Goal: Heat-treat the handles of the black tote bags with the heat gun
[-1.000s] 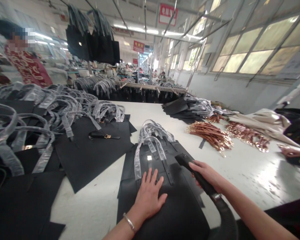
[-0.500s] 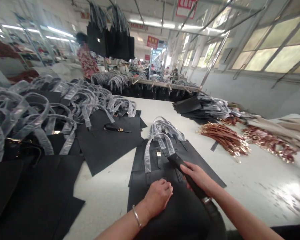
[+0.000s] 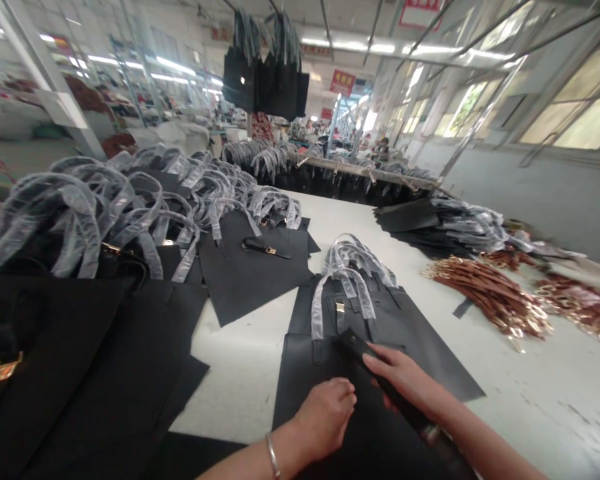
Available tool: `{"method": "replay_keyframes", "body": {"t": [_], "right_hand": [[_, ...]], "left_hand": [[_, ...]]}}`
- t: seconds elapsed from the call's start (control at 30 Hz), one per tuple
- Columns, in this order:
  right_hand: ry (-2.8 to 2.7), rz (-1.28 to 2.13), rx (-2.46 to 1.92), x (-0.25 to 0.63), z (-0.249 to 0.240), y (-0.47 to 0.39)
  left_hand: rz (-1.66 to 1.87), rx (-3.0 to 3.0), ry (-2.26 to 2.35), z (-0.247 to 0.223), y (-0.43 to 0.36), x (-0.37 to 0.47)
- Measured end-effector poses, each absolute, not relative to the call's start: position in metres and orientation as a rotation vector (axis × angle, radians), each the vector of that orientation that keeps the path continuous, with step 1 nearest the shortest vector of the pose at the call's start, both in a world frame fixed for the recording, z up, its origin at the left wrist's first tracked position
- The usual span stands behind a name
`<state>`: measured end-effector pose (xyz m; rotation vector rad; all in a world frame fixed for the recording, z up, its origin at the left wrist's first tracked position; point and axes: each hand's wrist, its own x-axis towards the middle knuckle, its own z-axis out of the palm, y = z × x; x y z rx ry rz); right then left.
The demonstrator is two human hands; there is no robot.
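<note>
My right hand (image 3: 397, 377) is wrapped round a long black handle-like tool (image 3: 357, 348), which has a metal collar near its rear end. Its front end lies over a black handbag panel (image 3: 300, 380) in front of me. My left hand (image 3: 326, 415), with a silver bangle at the wrist, is closed above the same panel; whether anything is in its fingers is hidden. Just beyond the tool are plastic-wrapped handles (image 3: 317, 310) and a gold buckle (image 3: 340, 307) on a short strap. More black panels lie beneath and behind this one.
Black bags with wrapped handles (image 3: 70, 193) are piled on the left. Brown straps with gold clasps (image 3: 490, 293) lie on the white table (image 3: 340, 212) at right, near stacked black pieces (image 3: 415, 223). Black bags (image 3: 280, 83) hang overhead at the back.
The view has swung left, so the scene sits further right. The tool's front end has come nearer to me, from beside the buckle onto the nearer panel. Both hands stay closed.
</note>
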<state>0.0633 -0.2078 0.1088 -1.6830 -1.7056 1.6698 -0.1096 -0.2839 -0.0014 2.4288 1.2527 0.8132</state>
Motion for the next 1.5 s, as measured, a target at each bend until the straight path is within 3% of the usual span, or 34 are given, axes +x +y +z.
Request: {"method": "replay_keyframes", "body": {"t": [0.1, 0.2, 0.7, 1.03, 1.2, 1.3, 1.5], "right_hand": [[-1.675, 1.542, -1.637, 0.055, 0.111, -0.207], [-1.639, 1.637, -1.62, 0.06, 0.118, -0.21], [-1.74, 2.026, -1.647, 0.022, 0.124, -0.201], [-1.743, 2.171, -1.697, 0.018, 0.121, -0.183], [-1.835, 1.837, -1.684, 0.005, 0.126, -0.18], [-1.841, 1.688, -1.694, 0.001, 0.132, -0.179], [-1.971, 1.96, -1.592, -0.013, 0.129, -0.189]], "left_hand": [[0.86, 2.25, 1.625, 0.005, -0.276, -0.118], [0.894, 2.124, 1.781, 0.011, -0.265, -0.131], [0.895, 1.711, 1.239, 0.006, -0.209, -0.199], [1.014, 1.674, 1.292, 0.006, -0.213, -0.195], [1.138, 1.424, 1.534, -0.008, -0.239, -0.175], [1.142, 1.595, 1.651, -0.016, -0.267, -0.158], [0.984, 2.071, 1.568, -0.033, -0.294, -0.14]]}}
